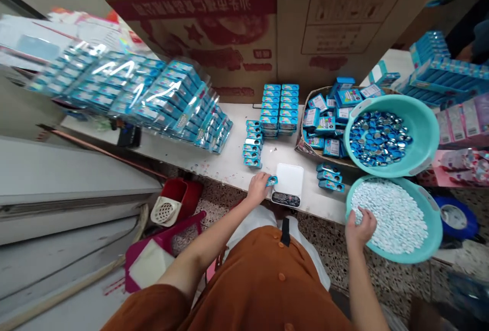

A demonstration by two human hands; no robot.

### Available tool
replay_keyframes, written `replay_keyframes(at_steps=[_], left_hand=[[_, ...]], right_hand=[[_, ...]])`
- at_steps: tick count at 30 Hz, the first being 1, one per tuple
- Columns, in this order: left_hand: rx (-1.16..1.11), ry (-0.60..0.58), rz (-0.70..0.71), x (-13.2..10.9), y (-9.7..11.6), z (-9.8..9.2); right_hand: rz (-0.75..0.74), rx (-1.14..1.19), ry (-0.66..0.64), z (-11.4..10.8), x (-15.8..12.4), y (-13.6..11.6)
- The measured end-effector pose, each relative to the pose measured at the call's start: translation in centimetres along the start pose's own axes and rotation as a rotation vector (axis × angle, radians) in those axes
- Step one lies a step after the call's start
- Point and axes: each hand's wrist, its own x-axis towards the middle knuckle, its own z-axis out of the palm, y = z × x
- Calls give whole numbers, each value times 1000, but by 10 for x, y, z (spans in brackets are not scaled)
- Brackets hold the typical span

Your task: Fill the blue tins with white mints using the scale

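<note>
My left hand (258, 187) is closed on a small blue tin (272, 181) at the left edge of a white digital scale (288, 183) on the table's near edge. My right hand (360, 228) reaches into the near teal basin (431, 242) of small white tablets (393, 216), fingers curled around some of them. A second teal basin (428, 122) behind it holds blue and silver tin lids. Three closed blue tins (330, 176) lie just right of the scale.
Stacks of blue tins (278, 107) stand behind the scale, a shorter stack (252, 145) to their left. Shrink-wrapped packs (145, 94) pile up at left. A cardboard tray of blue boxes (324, 122) and large cartons (275, 20) sit behind. Red bins (179, 196) are on the floor.
</note>
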Motion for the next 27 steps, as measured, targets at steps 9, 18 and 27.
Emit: replay_keyframes(at_steps=[9, 18, 27], left_hand=[[195, 7, 85, 10, -90, -2], [19, 54, 194, 13, -116, -7], [-175, 255, -186, -97, -173, -23]], right_hand=[[-47, -9, 82, -13, -37, -62], [-20, -87, 51, -4, -116, -124], [-55, 129, -254, 40, -80, -185]])
